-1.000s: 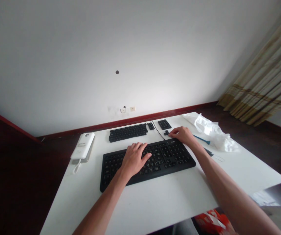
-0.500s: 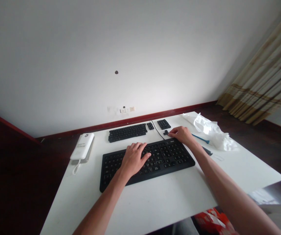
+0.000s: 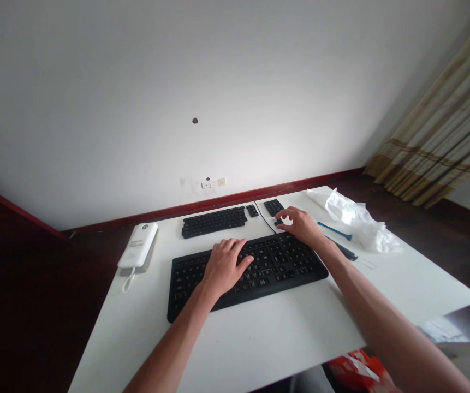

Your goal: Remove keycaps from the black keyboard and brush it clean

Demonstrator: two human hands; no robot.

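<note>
A black keyboard point(image 3: 296, 266) lies on the white table point(image 3: 267, 333), its surface showing keys or key seats too small to tell apart. On its left-middle part rests my left hand point(image 3: 225, 265), palm down with fingers spread and thumb stretched out. Beyond the keyboard's upper right edge, my right hand point(image 3: 300, 225) has thumb and index finger curved around a small cluster of black keycaps point(image 3: 278, 222). A large block of black keycaps point(image 3: 214, 221) sits at the back, with a small group of keycaps point(image 3: 251, 210) beside it and a numpad block of keycaps point(image 3: 273, 207) further right.
A white power bank point(image 3: 138, 244) with a looped cord stands at the left. Right of my right hand lie a blue tool point(image 3: 335, 231), a dark brush-like item point(image 3: 343, 250) and a crumpled white plastic bag point(image 3: 353, 218). A cable point(image 3: 264, 218) runs back from the keyboard.
My right hand has shifted slightly up and its thumb and index finger have parted around the small keycap cluster. My left hand stays on the keyboard.
</note>
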